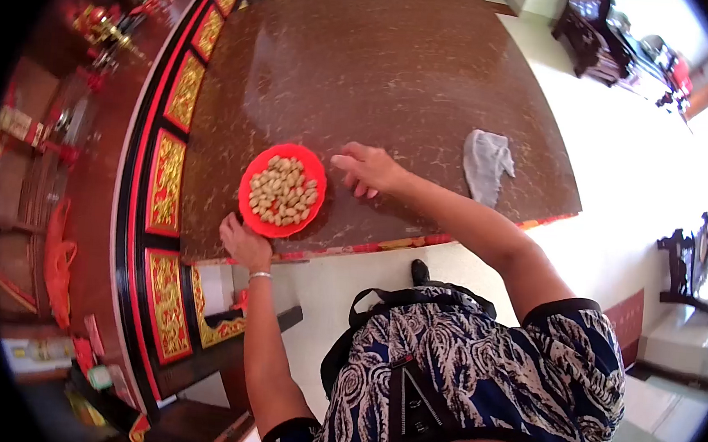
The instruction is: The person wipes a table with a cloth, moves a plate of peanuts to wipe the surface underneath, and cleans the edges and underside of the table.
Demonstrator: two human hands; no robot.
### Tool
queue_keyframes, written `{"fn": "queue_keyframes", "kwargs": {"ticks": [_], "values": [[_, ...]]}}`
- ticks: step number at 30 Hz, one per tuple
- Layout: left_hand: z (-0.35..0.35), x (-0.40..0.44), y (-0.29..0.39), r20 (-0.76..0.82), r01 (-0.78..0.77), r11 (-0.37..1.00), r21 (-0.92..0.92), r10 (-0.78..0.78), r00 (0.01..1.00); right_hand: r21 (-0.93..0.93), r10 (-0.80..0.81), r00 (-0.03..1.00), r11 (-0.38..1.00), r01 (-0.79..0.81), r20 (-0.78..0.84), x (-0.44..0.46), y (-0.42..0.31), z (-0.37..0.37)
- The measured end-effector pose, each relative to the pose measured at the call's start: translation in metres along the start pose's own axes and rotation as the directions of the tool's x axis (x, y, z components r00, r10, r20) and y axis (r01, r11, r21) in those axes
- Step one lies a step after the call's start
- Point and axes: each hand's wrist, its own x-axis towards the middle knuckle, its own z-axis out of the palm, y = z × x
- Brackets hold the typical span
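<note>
A red plate with a scalloped rim [319, 169] lies near the front edge of the brown table [381, 67]. Many small tan nuts [282, 190] are spread in it; they look like nuts in their shells, but their exact kind is unclear. Beside the plate's lower left rim, my left hand [247, 245] rests at the table edge with fingers stretched out; whether it touches the rim I cannot tell. To the right of the plate, my right hand [370, 170] is above the tabletop, its fingers apart and nothing visible in them.
A crumpled grey cloth [487, 165] lies on the table's right side. Along the left runs a black, red and gold carved cabinet front [168, 182], with a shelf of red and gold ornaments [104, 31] beyond. Dark wooden furniture [592, 41] stands across the pale floor.
</note>
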Motion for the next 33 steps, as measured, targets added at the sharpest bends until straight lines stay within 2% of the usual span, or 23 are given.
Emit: {"fn": "queue_keyframes", "kwargs": {"ticks": [1, 2, 3, 4, 5, 6, 7, 9, 10, 12, 13, 15, 16, 17, 19, 21, 23, 25, 26, 28, 30, 32, 33], "values": [[0.0, 0.0, 0.001, 0.005, -0.017, 1.0, -0.021, 0.017, 1.0, -0.124, -0.136, 0.986, 0.984, 0.125, -0.091, -0.01, 0.002, -0.018], [-0.001, 0.0, 0.002, 0.01, -0.005, 1.0, -0.002, 0.006, 1.0, -0.349, -0.427, 0.867, 0.878, 0.329, -0.258, -0.01, 0.026, -0.041], [-0.002, -0.001, 0.002, 0.017, 0.008, 1.0, 0.021, -0.008, 1.0, -0.542, -0.612, 0.728, 0.742, 0.394, -0.309, -0.027, 0.031, -0.068], [-0.002, -0.001, 0.002, 0.027, -0.003, 1.0, 0.007, 0.003, 1.0, -0.64, -0.66, 0.647, 0.694, 0.329, -0.383, -0.039, 0.042, -0.095], [-0.002, -0.001, 0.001, 0.033, 0.009, 1.0, 0.008, -0.009, 0.999, -0.709, -0.615, 0.683, 0.677, 0.199, -0.395, -0.055, 0.047, -0.125], [-0.001, -0.001, 0.0, 0.04, 0.019, 1.0, 0.011, -0.02, 0.999, -0.709, -0.595, 0.615, 0.701, 0.082, -0.517, -0.071, 0.059, -0.141], [-0.002, 0.0, 0.001, 0.05, 0.009, 1.0, 0.004, -0.009, 0.999, -0.714, -0.555, 0.642, 0.699, 0.018, -0.528, -0.082, 0.075, -0.159], [-0.002, 0.0, 0.004, 0.049, 0.016, 0.999, 0.045, -0.019, 0.999, -0.815, -0.548, 0.677, 0.563, -0.135, -0.491, -0.089, 0.108, -0.17], [0.0, 0.0, -0.001, 0.056, 0.005, 1.0, 0.029, -0.006, 0.998, -0.809, -0.539, 0.677, 0.569, -0.147, -0.501, -0.09, 0.116, -0.162], [-0.003, 0.001, 0.004, 0.073, 0.0, 1.0, 0.026, -0.002, 0.997, -0.901, -0.573, 0.723, 0.403, -0.161, -0.386, -0.083, 0.126, -0.139], [-0.005, 0.001, 0.005, 0.084, 0.0, 1.0, 0.026, -0.002, 0.996, -0.895, -0.562, 0.727, 0.413, -0.167, -0.395, -0.077, 0.127, -0.137], [0.001, 0.001, 0.001, 0.076, -0.003, 0.999, 0.033, 0.0, 0.997, -0.914, -0.613, 0.733, 0.405, -0.031, -0.296, -0.06, 0.124, -0.139], [-0.004, 0.002, 0.01, 0.087, 0.012, 1.0, 0.028, -0.014, 0.996, -0.94, -0.643, 0.74, 0.339, 0.046, -0.196, -0.05, 0.119, -0.143], [-0.008, 0.002, 0.013, 0.102, 0.023, 0.999, 0.025, -0.026, 0.994, -0.937, -0.637, 0.745, 0.346, 0.047, -0.198, -0.041, 0.111, -0.142], [-0.004, 0.001, 0.008, 0.08, -0.015, 1.0, 0.013, 0.014, 0.997, -0.945, -0.603, 0.797, 0.249, 0.211, 0.02, -0.012, 0.09, -0.141], [-0.002, 0.001, 0.003, 0.061, -0.053, 0.999, 0.001, 0.053, 0.997, -0.946, -0.69, 0.713, 0.138, 0.293, 0.121, 0.034, 0.083, -0.131], [-0.003, 0.001, 0.001, 0.104, -0.041, 0.999, 0.001, 0.04, 0.994, -0.927, -0.709, 0.691, 0.154, 0.342, 0.137, 0.074, 0.063, -0.117], [-0.005, 0.003, 0.006, 0.11, -0.042, 0.999, 0.022, 0.04, 0.993, -0.942, -0.757, 0.636, 0.087, 0.324, 0.149, 0.127, 0.054, -0.112], [-0.005, 0.003, 0.008, 0.11, -0.034, 0.999, -0.005, 0.035, 0.993, -0.94, -0.759, 0.633, 0.088, 0.33, 0.151, 0.144, 0.044, -0.118], [-0.011, 0.004, 0.007, 0.117, -0.038, 0.999, -0.024, 0.04, 0.992, -0.966, -0.597, 0.802, 0.197, 0.166, 0.016, 0.167, 0.026, -0.135], [-0.008, 0.004, 0.009, 0.13, -0.037, 0.999, 0.005, 0.036, 0.991, -1.0, -0.535, 0.845, 0.016, 0.007, -0.003, 0.177, 0.023, -0.171], [-0.006, 0.005, 0.005, 0.129, -0.047, 0.999, 0.005, 0.046, 0.991, -0.971, -0.483, 0.85, 0.205, -0.124, -0.21, 0.17, 0.027, -0.215], [-0.006, 0.002, 0.003, 0.127, -0.058, 0.998, 0.005, 0.057, 0.99, -0.958, -0.459, 0.851, 0.24, -0.158, -0.255, 0.158, 0.032, -0.239]]}}
